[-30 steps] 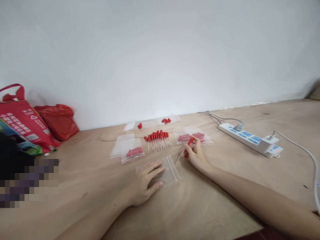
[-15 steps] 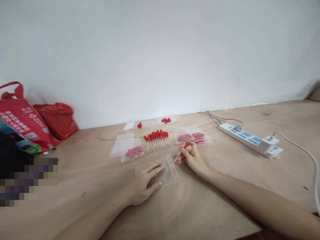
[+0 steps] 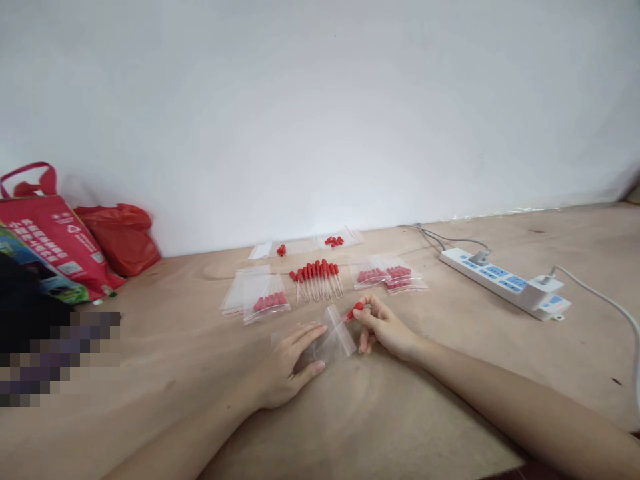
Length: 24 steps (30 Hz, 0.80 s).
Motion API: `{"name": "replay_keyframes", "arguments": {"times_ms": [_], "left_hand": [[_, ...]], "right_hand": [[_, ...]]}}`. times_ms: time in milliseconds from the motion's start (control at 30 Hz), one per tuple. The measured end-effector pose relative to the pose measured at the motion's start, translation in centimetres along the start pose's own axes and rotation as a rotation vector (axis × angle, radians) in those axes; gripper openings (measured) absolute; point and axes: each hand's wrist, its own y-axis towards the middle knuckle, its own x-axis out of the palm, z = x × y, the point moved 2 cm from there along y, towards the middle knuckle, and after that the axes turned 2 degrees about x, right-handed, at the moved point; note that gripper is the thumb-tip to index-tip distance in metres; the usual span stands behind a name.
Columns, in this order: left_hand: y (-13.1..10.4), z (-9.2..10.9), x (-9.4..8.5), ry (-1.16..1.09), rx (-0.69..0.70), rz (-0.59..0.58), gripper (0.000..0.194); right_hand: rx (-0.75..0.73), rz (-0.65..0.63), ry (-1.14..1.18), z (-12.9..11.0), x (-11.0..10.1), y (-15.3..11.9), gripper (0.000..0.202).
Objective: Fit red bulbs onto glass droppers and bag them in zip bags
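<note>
My left hand lies over a clear zip bag, fingers stretched out and pressing it against the table. At the bag's mouth, my right hand pinches a dropper by its red rubber bulb. The dropper's clear glass tube points left and reaches inside the bag. Just beyond my hands lies a row of red-bulbed droppers. A bag of droppers rests left of that row, partly over a stack of flat zip bags. More filled bags overlap on the right.
Loose red rubber bulbs lie on clear bags near the wall. A white power strip with plugs and grey cords sits at right. A red printed bag and a red plastic bag stand at far left.
My right hand has moved left and slightly down, and the dropper's tube has slid into the bag. The bag's mouth has lifted and opened. My left hand stays almost still.
</note>
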Motion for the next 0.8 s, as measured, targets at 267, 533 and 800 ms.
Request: {"name": "replay_keyframes", "arguments": {"times_ms": [267,533,800], "left_hand": [[-0.02,-0.44,0.11,0.002,0.038,0.039,0.046],[-0.08,-0.55,-0.10,-0.018,0.032,0.053,0.040],[0.00,-0.60,0.01,-0.003,0.030,0.036,0.041]], "right_hand": [[-0.048,-0.148,-0.171,0.15,-0.05,-0.04,0.038],[-0.081,-0.289,0.028,-0.01,0.19,-0.21,0.033],[-0.096,-0.313,-0.061,0.60,0.45,-0.21,0.029]]}}
